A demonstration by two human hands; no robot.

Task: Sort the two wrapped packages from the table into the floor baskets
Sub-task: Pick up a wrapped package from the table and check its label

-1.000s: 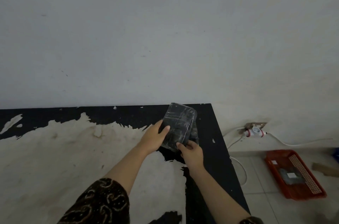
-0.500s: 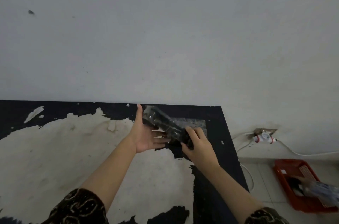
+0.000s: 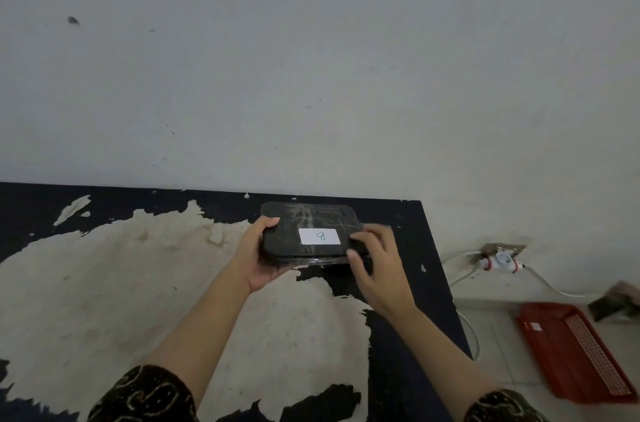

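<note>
Black wrapped package (image 3: 311, 234): held above table (image 3: 104, 283) at far edge, long axis 9-to-3 o'clock, white label (image 3: 319, 236) facing up. Left hand (image 3: 258, 257) closed on its 9 o'clock end; right hand (image 3: 379, 269) curled around its 3 o'clock end. Red floor basket (image 3: 575, 349): 4 o'clock of package.

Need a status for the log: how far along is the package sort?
Done: nothing visibly. The red basket on the floor looks empty. In hand: one dark wrapped package with a white label, held above the table by left hand and right hand. Left: binning it; no second package visible.
</note>
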